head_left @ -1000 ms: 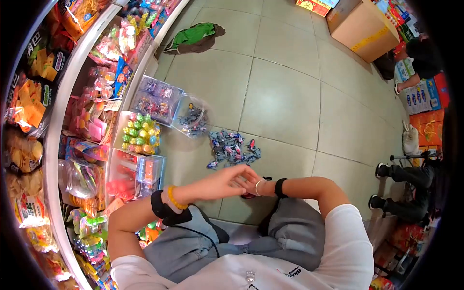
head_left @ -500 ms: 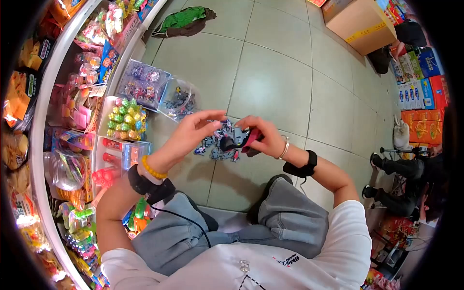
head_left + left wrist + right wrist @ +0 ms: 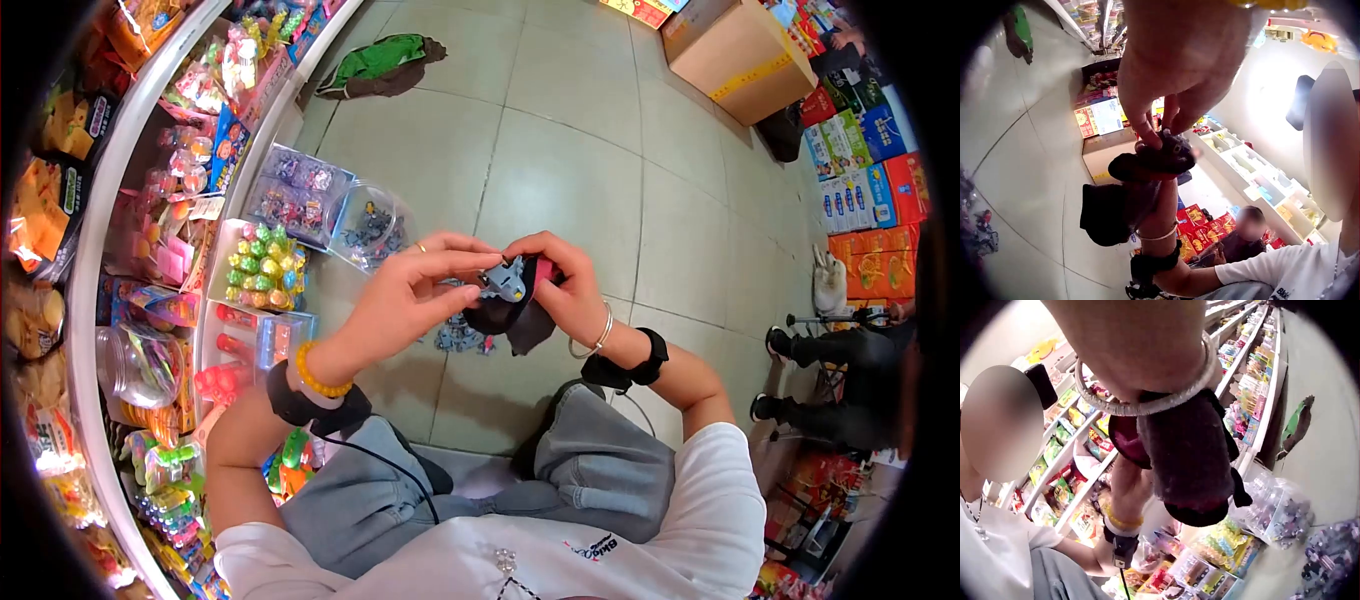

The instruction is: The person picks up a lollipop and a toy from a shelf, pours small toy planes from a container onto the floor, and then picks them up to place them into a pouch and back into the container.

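With its fingertips and thumb, my left hand pinches a small grey plastic toy. The toy lies against a dark fuzzy cloth piece with a pinkish-red lining, which my right hand grips. In the right wrist view the dark fuzzy cloth hangs below the bracelet and hides the right fingers. The left wrist view has the left fingertips at the small dark-looking toy, right over the cloth. Below both hands, a pile of grey toys on the tiled floor is partly hidden.
A clear round tub of similar toys stands left of the pile, beside a clear box. Candy shelves run along the left. A green and brown cloth lies ahead; a cardboard box stands far right.
My hands were together near the knees, then rose over the toy pile with the dark cloth in the right hand. The left hand has since moved in and pinched the grey toy.
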The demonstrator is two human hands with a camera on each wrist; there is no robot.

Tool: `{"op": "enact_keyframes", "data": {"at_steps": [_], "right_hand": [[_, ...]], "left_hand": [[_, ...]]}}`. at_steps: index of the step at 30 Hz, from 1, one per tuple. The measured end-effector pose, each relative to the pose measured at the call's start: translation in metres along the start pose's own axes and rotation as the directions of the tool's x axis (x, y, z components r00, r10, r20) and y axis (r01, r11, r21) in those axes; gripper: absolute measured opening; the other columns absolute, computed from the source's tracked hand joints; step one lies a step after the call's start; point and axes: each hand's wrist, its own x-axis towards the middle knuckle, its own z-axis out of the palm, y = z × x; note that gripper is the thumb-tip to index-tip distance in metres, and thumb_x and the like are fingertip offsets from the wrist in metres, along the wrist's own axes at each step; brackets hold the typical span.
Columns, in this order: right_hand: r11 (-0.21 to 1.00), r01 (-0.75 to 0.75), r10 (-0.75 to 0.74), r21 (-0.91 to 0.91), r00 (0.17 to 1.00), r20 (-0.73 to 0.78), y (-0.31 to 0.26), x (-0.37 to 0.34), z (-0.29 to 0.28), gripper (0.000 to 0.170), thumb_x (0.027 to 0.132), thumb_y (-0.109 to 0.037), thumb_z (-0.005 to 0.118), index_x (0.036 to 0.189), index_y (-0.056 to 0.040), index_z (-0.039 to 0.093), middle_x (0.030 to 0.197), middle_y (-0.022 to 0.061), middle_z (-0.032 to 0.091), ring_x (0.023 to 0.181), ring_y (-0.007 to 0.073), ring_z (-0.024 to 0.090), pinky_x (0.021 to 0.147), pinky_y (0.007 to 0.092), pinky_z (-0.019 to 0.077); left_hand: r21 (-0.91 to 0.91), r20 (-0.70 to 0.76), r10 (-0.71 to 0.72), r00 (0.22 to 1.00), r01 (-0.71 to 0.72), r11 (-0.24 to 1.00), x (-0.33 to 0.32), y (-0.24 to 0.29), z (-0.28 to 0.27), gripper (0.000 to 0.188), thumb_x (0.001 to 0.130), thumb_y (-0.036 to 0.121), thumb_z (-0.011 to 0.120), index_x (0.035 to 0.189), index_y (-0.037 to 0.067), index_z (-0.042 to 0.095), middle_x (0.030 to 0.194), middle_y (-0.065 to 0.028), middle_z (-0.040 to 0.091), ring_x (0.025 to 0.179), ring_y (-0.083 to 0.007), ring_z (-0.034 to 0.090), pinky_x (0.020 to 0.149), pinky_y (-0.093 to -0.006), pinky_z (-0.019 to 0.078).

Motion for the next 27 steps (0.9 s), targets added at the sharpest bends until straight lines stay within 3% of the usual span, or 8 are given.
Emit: {"op": "enact_keyframes", "data": {"at_steps": [5, 10, 16, 18, 21, 22, 24, 27], "right_hand": [[0.999, 0.006, -0.008, -0.038, 0.999, -0.043, 0.005, 0.003, 0.003, 0.02, 0.075, 0.002, 0.051, 0.095, 0.0012, 0.056, 0.074, 0.0062, 0.059, 0.067, 0.0086, 0.056, 0.062, 0.0226, 0.0457], [0.996, -0.048, 0.053, -0.076, 0.997, 0.062, -0.002, 0.001, 0.0, 0.016, 0.076, -0.005, 0.055, 0.09, 0.0009, 0.055, 0.067, 0.0079, 0.055, 0.061, 0.0104, 0.052, 0.058, 0.025, 0.0434], [0.992, -0.122, 0.123, -0.019, 0.978, 0.168, 0.001, 0.001, -0.003, 0.014, 0.077, -0.008, 0.055, 0.087, 0.0007, 0.054, 0.065, 0.0072, 0.053, 0.059, 0.0111, 0.049, 0.056, 0.0254, 0.0413], [0.992, -0.125, 0.119, 0.025, 0.979, 0.163, 0.001, 0.001, -0.002, 0.014, 0.077, -0.009, 0.055, 0.089, 0.0003, 0.054, 0.065, 0.0068, 0.053, 0.059, 0.011, 0.048, 0.055, 0.0262, 0.041], [0.992, -0.094, 0.104, -0.089, 0.988, 0.113, 0.003, 0.001, 0.003, 0.017, 0.078, -0.008, 0.054, 0.093, -0.0004, 0.053, 0.072, 0.0063, 0.055, 0.067, 0.01, 0.05, 0.061, 0.0268, 0.0433], [0.992, -0.126, 0.124, 0.01, 0.985, 0.122, 0.0, 0.003, 0.007, 0.018, 0.078, -0.006, 0.052, 0.095, -0.0001, 0.053, 0.078, 0.0056, 0.056, 0.074, 0.0095, 0.051, 0.067, 0.0256, 0.0433], [0.959, -0.189, 0.161, 0.211, 0.976, 0.144, -0.01, 0.005, 0.015, 0.022, 0.077, 0.0, 0.048, 0.099, 0.0007, 0.052, 0.09, 0.0044, 0.057, 0.088, 0.0084, 0.052, 0.078, 0.0233, 0.0435], [0.963, -0.208, 0.159, 0.173, 0.952, 0.262, -0.011, 0.009, 0.015, 0.028, 0.075, 0.0, 0.046, 0.102, 0.0015, 0.053, 0.094, 0.0053, 0.058, 0.091, 0.0103, 0.052, 0.083, 0.0235, 0.0425]], "left_hand": [[0.079, -0.009, -0.047, 0.999, 0.048, 0.996, 0.001, 0.006, -0.001, 0.034, 0.084, 0.0, 0.058, 0.118, -0.001, 0.057, 0.119, -0.009, 0.05, 0.1, -0.0153, 0.055, 0.085, -0.0265, 0.0476], [0.146, -0.014, -0.208, 0.978, 0.208, 0.967, 0.002, 0.006, -0.007, 0.038, 0.083, 0.003, 0.06, 0.121, 0.002, 0.055, 0.113, -0.0064, 0.055, 0.101, -0.0138, 0.054, 0.079, -0.0247, 0.0483], [0.267, -0.09, -0.027, 0.996, 0.05, 0.962, 0.004, 0.014, 0.003, 0.044, 0.079, -0.001, 0.06, 0.121, 0.011, 0.056, 0.105, -0.0074, 0.059, 0.087, -0.0138, 0.06, 0.07, -0.0247, 0.0504], [0.304, -0.063, -0.009, 0.998, 0.028, 0.952, 0.003, 0.01, 0.002, 0.039, 0.079, -0.003, 0.06, 0.116, 0.009, 0.058, 0.103, -0.007, 0.059, 0.086, -0.0152, 0.061, 0.07, -0.0259, 0.0508], [0.321, -0.081, -0.02, 0.997, 0.045, 0.946, 0.001, 0.011, 0.008, 0.034, 0.076, -0.005, 0.06, 0.109, 0.006, 0.059, 0.098, -0.0085, 0.06, 0.084, -0.0187, 0.062, 0.069, -0.0279, 0.051], [0.321, -0.099, -0.029, 0.995, 0.059, 0.945, 0.001, 0.012, 0.011, 0.033, 0.075, -0.005, 0.06, 0.106, 0.005, 0.059, 0.095, -0.0093, 0.06, 0.083, -0.0201, 0.063, 0.068, -0.0285, 0.051], [0.549, -0.063, 0.158, 0.985, -0.098, 0.83, 0.0, 0.004, 0.014, 0.035, 0.071, -0.006, 0.062, 0.105, 0.005, 0.06, 0.09, -0.0114, 0.06, 0.081, -0.0232, 0.063, 0.065, -0.0294, 0.0508], [0.668, -0.005, 0.333, 0.943, -0.245, 0.703, -0.002, -0.002, 0.016, 0.037, 0.066, -0.007, 0.064, 0.102, 0.004, 0.061, 0.084, -0.0137, 0.06, 0.075, -0.0268, 0.063, 0.061, -0.0304, 0.0499]]}}
